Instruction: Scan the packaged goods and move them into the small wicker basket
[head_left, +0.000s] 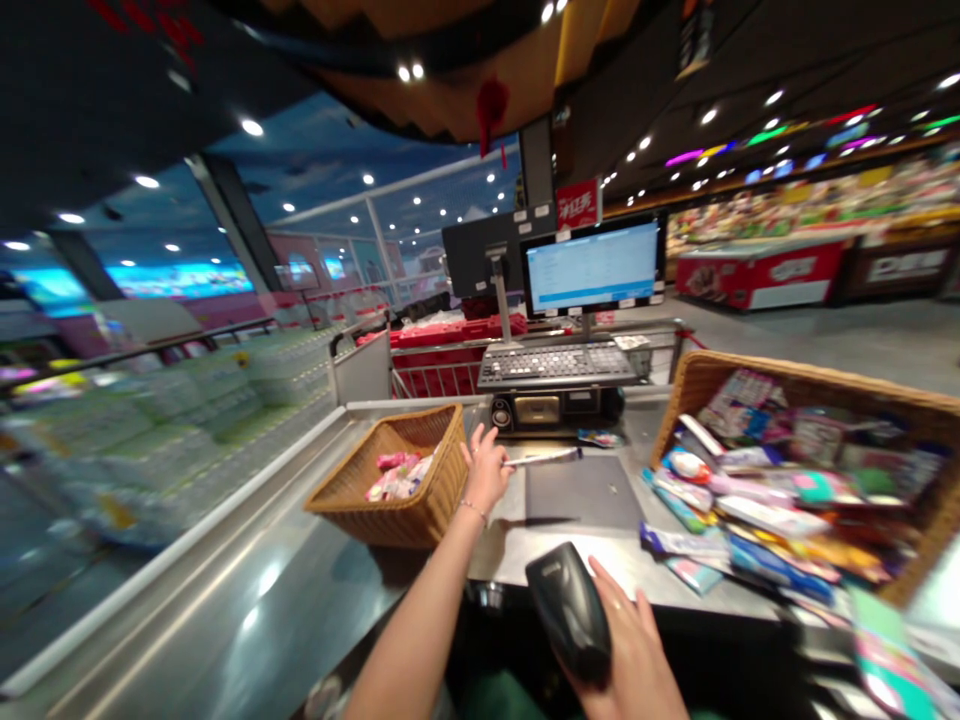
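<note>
Both hands work over a steel checkout tabletop (247, 590). The left hand (486, 472) is raised with its fingers partly closed, and it seems to pinch the end of a long thin white packet (541, 458), which points to the right above a dark scanning mat (583, 492). A thin bracelet (472, 510) sits on that wrist. The right hand (631, 655) is closed around a black handheld barcode scanner (568, 612), near the front edge of the tabletop. Just left of the left hand stands a small wicker basket (450, 430) with pink packets (397, 475) inside. On the right, a large wicker basket (757, 375) holds many colourful packaged goods (780, 500), and some of them lie close to the mat. Behind the mat are a keypad (556, 365) and a monitor (592, 268).
</note>
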